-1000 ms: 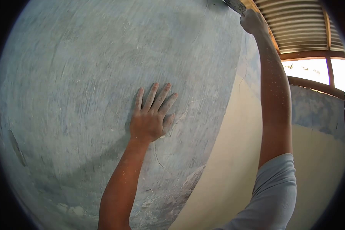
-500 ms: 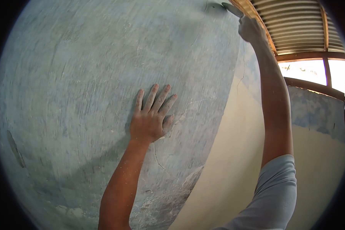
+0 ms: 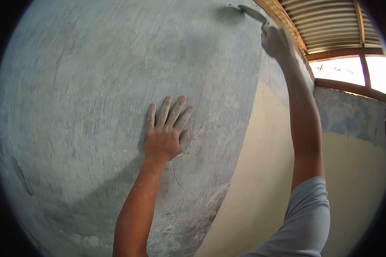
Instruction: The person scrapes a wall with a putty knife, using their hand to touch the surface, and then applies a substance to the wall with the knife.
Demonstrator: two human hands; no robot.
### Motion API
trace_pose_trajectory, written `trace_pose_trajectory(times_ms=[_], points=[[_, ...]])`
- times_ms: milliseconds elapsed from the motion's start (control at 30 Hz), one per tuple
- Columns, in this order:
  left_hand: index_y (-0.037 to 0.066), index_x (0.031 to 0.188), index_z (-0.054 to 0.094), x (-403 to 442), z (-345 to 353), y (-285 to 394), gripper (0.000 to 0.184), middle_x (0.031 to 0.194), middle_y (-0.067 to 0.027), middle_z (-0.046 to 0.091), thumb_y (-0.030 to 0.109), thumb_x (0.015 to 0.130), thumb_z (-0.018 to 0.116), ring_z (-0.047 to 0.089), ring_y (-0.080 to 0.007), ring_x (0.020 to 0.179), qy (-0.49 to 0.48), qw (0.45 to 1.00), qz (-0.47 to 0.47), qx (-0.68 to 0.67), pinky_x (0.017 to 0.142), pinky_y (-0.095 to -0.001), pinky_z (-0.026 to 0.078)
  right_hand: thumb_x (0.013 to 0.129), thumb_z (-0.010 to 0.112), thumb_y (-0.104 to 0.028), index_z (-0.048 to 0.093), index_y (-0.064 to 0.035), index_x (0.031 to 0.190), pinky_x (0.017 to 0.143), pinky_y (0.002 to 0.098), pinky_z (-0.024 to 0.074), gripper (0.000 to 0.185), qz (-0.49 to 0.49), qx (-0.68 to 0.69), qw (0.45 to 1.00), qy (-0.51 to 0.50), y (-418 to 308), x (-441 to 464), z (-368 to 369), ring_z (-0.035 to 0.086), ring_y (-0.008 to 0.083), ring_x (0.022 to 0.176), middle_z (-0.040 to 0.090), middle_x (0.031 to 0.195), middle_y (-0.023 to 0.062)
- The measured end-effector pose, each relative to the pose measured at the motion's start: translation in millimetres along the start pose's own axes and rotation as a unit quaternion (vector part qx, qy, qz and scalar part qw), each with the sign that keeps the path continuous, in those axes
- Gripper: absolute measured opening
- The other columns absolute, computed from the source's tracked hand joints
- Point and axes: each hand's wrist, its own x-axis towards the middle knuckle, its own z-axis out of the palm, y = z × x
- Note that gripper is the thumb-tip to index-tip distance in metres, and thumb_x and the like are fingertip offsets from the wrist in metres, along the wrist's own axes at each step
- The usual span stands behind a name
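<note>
My left hand (image 3: 162, 137) lies flat on the grey-blue scraped wall (image 3: 94, 73), its dusty fingers spread and nothing held. Up at the top right, my right hand (image 3: 278, 42) is closed around the handle of a scraper (image 3: 253, 13), perhaps a putty knife. The scraper's thin blade points left, at the upper part of the wall near the roof edge; whether its tip touches the surface I cannot tell. Fine cracks run through the wall below my left hand, beside a small chipped patch.
A cream-painted wall (image 3: 261, 171) adjoins on the right. Above are a wooden beam (image 3: 294, 26) and corrugated roofing (image 3: 326, 25), with a bright opening (image 3: 339, 70) below them. A long gouge (image 3: 22, 176) marks the wall at the far left.
My right hand and the scraper have shifted slightly left and down in view. My left hand stays flat on the wall, while the view has tilted a little.
</note>
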Motion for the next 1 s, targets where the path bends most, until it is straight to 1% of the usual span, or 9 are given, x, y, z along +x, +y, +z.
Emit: trace_pose_trajectory(times_ms=[67,100,167,300,500,633,767,900,1000], points=[[0.031,0.152,0.052,3,0,0,0.064,0.167,0.0021,0.037,0.041,0.091,0.066,0.032,-0.028,0.154,0.015,1.0,0.001,0.001,0.125,-0.0597,0.02,0.099,0.057,-0.03,0.073,-0.011,0.114,0.089,0.0551,0.0553,0.029,-0.015,0.052,0.998,0.026,-2,-37,-2,0.07,0.0437,0.102,0.072,0.103,0.026],[0.031,0.152,0.053,3,0,1,0.064,0.167,0.0017,0.037,0.041,0.091,0.066,0.032,-0.0284,0.154,0.016,1.0,-0.003,0.006,0.125,-0.06,0.02,0.099,0.056,-0.03,0.073,-0.0118,0.114,0.089,0.0559,0.0551,0.029,0.026,0.082,0.996,0.036,-7,-40,-2,0.07,0.0448,0.102,0.072,0.103,0.0264],[0.031,0.152,0.053,1,1,2,0.063,0.167,0.0014,0.037,0.041,0.091,0.066,0.033,-0.0289,0.154,0.003,1.0,0.006,0.015,0.125,-0.0604,0.02,0.1,0.052,-0.029,0.069,-0.0055,0.116,0.092,0.056,0.0554,0.033,0.046,0.077,0.995,0.037,4,-6,22,0.07,0.046,0.104,0.072,0.109,0.0276],[0.03,0.151,0.054,5,0,4,0.064,0.166,-0.0008,0.039,0.04,0.089,0.067,0.034,-0.0314,0.153,0.002,0.999,0.013,0.038,0.123,-0.0622,0.021,0.094,0.054,-0.019,0.07,-0.0038,0.119,0.094,0.0531,0.0556,0.033,0.067,0.122,0.99,0.012,9,46,30,0.068,0.044,0.112,0.071,0.116,0.026],[0.029,0.151,0.055,6,-5,7,0.064,0.167,-0.0008,0.039,0.042,0.089,0.065,0.035,-0.0308,0.153,-0.008,0.998,0.017,0.067,0.123,-0.0625,0.02,0.092,0.056,-0.012,0.07,-0.0047,0.106,0.086,0.0533,0.058,0.021,0.038,0.118,0.992,0.017,-11,-61,7,0.072,0.0412,0.099,0.073,0.103,0.0206],[0.029,0.152,0.054,5,-3,8,0.065,0.167,-0.0026,0.038,0.044,0.09,0.064,0.035,-0.0324,0.153,-0.022,0.996,0.017,0.087,0.123,-0.0639,0.019,0.092,0.055,-0.011,0.071,-0.0033,0.106,0.082,0.0506,0.06,0.022,0.051,0.132,0.989,0.032,-8,-14,12,0.074,0.0398,0.094,0.073,0.106,0.0209],[0.03,0.152,0.053,7,-3,7,0.065,0.167,-0.0032,0.038,0.044,0.09,0.064,0.034,-0.0329,0.153,-0.022,0.995,0.023,0.098,0.123,-0.0642,0.018,0.093,0.056,-0.014,0.072,-0.0045,0.11,0.086,0.0514,0.059,0.025,0.1,0.198,0.975,0.016,-8,28,11,0.072,0.0418,0.1,0.072,0.109,0.0232],[0.027,0.152,0.053,5,-5,8,0.066,0.167,-0.0054,0.037,0.043,0.089,0.064,0.033,-0.0349,0.153,-0.033,0.994,0.03,0.096,0.123,-0.065,0.018,0.091,0.058,-0.013,0.075,-0.005,0.106,0.086,0.0505,0.0597,0.024,0.066,0.2,0.977,0.041,-5,-31,24,0.073,0.0416,0.101,0.074,0.109,0.0224],[0.025,0.153,0.053,6,-6,12,0.067,0.167,-0.0073,0.037,0.041,0.089,0.065,0.032,-0.0367,0.154,-0.029,0.995,0.03,0.092,0.123,-0.0651,0.018,0.093,0.054,-0.011,0.075,-0.005,0.1,0.082,0.0508,0.0601,0.023,0.075,0.183,0.98,-0.03,-19,-54,9,0.073,0.0419,0.098,0.074,0.103,0.0216]])
